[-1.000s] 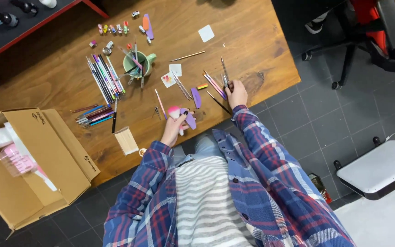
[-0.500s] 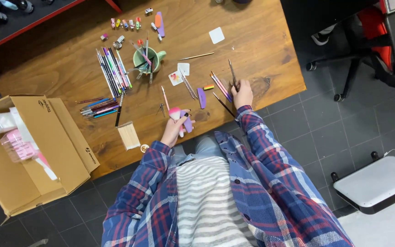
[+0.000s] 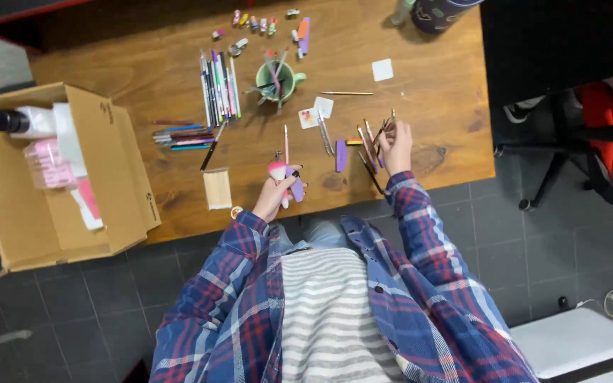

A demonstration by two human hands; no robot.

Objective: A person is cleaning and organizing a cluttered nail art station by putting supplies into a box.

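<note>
My left hand (image 3: pixel 272 198) grips a light, soft pink-tipped brush (image 3: pixel 278 171) by its handle, my right hand (image 3: pixel 395 145) pinches thin stiff tools (image 3: pixel 384 128).

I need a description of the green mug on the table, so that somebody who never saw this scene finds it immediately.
Start from the wooden table, in front of the person in the plaid shirt. Near its far middle, right of a row of pens lying side by side, stands the green mug with brushes sticking out of it. It is the only upright green container there; almost everything around it lies flat.
</note>
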